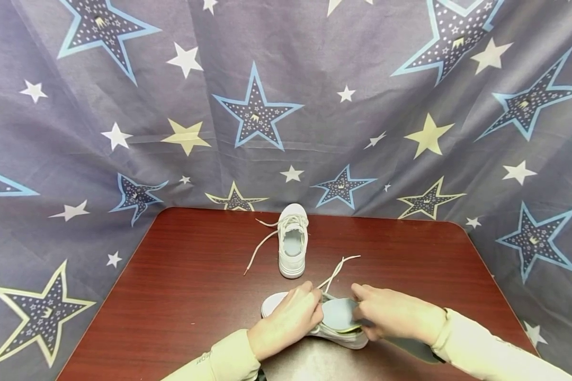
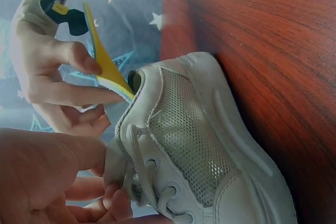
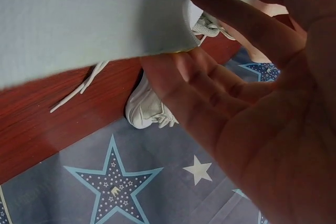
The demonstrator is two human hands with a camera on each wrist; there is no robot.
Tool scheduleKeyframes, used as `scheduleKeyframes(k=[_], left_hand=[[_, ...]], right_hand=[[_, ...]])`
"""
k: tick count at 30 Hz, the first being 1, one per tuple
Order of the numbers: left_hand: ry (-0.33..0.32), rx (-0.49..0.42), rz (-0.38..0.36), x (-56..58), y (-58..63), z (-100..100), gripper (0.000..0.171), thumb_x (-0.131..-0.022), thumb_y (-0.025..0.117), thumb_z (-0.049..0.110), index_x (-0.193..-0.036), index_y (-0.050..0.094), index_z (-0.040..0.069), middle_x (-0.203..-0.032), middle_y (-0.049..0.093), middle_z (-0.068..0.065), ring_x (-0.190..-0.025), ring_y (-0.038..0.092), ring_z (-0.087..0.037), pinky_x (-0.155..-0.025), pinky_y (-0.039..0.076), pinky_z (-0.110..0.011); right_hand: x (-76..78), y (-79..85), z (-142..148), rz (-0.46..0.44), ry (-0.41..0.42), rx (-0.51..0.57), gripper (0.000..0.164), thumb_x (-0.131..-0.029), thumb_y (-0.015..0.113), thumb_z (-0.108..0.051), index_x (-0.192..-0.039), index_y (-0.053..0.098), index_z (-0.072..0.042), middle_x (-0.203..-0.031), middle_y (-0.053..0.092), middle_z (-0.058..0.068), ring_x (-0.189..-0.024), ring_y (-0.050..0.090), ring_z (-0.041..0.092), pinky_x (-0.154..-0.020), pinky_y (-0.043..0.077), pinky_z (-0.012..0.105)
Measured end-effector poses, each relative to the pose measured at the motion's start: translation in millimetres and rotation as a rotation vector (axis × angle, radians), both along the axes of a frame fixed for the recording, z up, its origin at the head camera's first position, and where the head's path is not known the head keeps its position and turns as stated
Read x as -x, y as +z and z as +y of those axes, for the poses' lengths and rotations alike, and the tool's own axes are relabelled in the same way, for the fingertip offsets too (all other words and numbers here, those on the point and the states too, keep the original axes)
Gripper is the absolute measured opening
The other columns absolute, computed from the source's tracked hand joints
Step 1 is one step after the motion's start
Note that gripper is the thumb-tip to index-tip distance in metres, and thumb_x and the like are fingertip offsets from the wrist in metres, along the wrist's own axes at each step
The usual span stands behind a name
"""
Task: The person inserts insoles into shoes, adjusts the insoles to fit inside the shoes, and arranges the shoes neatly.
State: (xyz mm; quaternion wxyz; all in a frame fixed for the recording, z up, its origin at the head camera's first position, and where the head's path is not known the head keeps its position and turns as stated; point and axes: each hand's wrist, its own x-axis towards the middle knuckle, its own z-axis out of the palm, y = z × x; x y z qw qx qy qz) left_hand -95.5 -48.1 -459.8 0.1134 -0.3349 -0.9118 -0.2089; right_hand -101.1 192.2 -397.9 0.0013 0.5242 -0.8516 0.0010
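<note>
A white lace-up shoe [image 2: 184, 124] with mesh sides lies on the table, its toe pointing left in the head view. My left hand [image 1: 288, 320] grips the shoe at its tongue [image 2: 116, 163], beside the lace eyelets. My right hand [image 1: 398, 312] holds an insole [image 2: 105, 66] between thumb and fingers. The insole is grey on one face and yellow on the other. One end of it dips into the shoe's heel opening, and the rest stands out at a slant. The shoe's interior is mostly hidden.
A second white shoe [image 1: 293, 264], its laces loose to the left, stands farther back on the reddish-brown table [image 1: 195, 275]. Untied lace ends [image 1: 336, 272] of the near shoe stretch over the tabletop. A star-patterned cloth [image 1: 314, 127] hangs behind the table and at both sides.
</note>
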Motion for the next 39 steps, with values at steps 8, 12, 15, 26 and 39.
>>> scheduleKeyframes(k=[8, 12, 15, 26, 39], left_hand=[[-0.002, 0.011, -0.002, -0.3, 0.7, 1, 0.014, -0.082, 0.069, 0.007, -0.074, 0.059, 0.011, -0.072, 0.049, 0.001, -0.057, 0.053, -0.014, -0.049, 0.043, -0.027], [-0.006, 0.01, -0.003, -0.2, 0.8, 0, 0.015, -0.083, 0.07, 0.008, -0.073, 0.059, 0.012, -0.072, 0.049, 0.001, -0.057, 0.051, -0.012, -0.049, 0.042, -0.025], [-0.009, 0.014, -0.003, -0.2, 1.0, 0, 0.015, -0.083, 0.07, 0.008, -0.073, 0.059, 0.012, -0.072, 0.049, 0.002, -0.059, 0.051, -0.011, -0.049, 0.042, -0.025], [-0.009, 0.005, -0.01, 0.6, 0.5, 0, 0.015, -0.083, 0.069, 0.008, -0.073, 0.058, 0.012, -0.071, 0.049, 0.002, -0.057, 0.048, -0.01, -0.048, 0.039, -0.024], [-0.009, 0.005, 0.0, 0.9, 1.9, 0, 0.016, -0.083, 0.07, 0.007, -0.072, 0.059, 0.01, -0.07, 0.049, 0.001, -0.056, 0.05, -0.012, -0.048, 0.04, -0.025]], right_hand=[[0.8, -4.0, -6, 0.023, -0.01, -0.011, 0.014, -0.068, 0.085, -0.022, -0.071, 0.072, -0.024, -0.083, 0.042, -0.006, -0.068, 0.042, 0.008, -0.061, 0.043, 0.022], [2.4, -7.5, -9, 0.047, 0.005, -0.022, 0.014, -0.067, 0.086, -0.024, -0.069, 0.072, -0.023, -0.083, 0.043, -0.006, -0.068, 0.044, 0.008, -0.062, 0.045, 0.022], [3.4, -10.3, -11, 0.05, 0.004, -0.033, 0.015, -0.067, 0.086, -0.024, -0.069, 0.072, -0.023, -0.083, 0.043, -0.006, -0.069, 0.045, 0.009, -0.062, 0.046, 0.022], [6.6, -16.7, -20, 0.042, 0.025, -0.007, 0.016, -0.068, 0.084, -0.021, -0.067, 0.069, -0.024, -0.08, 0.044, -0.005, -0.066, 0.043, 0.008, -0.061, 0.042, 0.02], [8.1, -24.5, -30, 0.045, -0.003, 0.044, 0.024, -0.071, 0.084, -0.021, -0.073, 0.06, -0.023, -0.083, 0.046, -0.005, -0.066, 0.044, 0.007, -0.057, 0.042, 0.021]])
